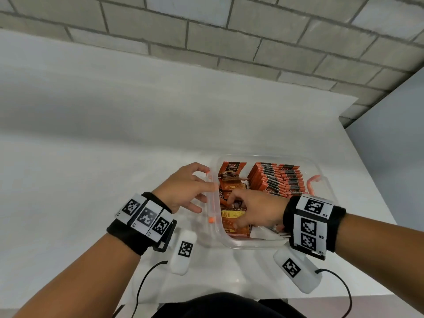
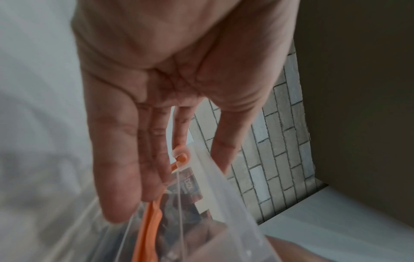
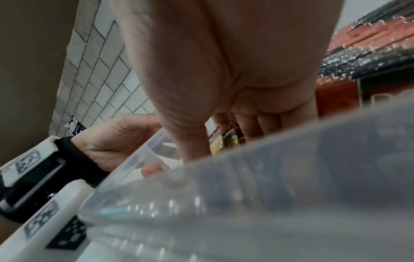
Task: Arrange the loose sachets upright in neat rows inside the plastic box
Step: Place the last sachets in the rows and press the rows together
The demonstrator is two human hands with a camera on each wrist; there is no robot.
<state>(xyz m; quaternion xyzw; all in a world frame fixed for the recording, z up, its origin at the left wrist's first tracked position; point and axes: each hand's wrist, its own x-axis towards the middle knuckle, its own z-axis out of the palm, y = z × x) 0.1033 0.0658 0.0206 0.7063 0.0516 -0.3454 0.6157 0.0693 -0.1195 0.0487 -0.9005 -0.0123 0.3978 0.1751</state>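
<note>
Right hand [image 1: 254, 208] is down inside the plastic box [image 1: 257, 243], fingers curled onto the loose sachets [image 1: 234, 218] lying flat and jumbled at its left end; whether it truly grips one, I cannot tell. Left hand [image 1: 183, 188], fingers relaxed and spread, touches the box's left rim. To the right, upright sachets [image 1: 275, 180] stand in rows, long axes running away from the person. White table [image 1: 91, 157] around.
</note>
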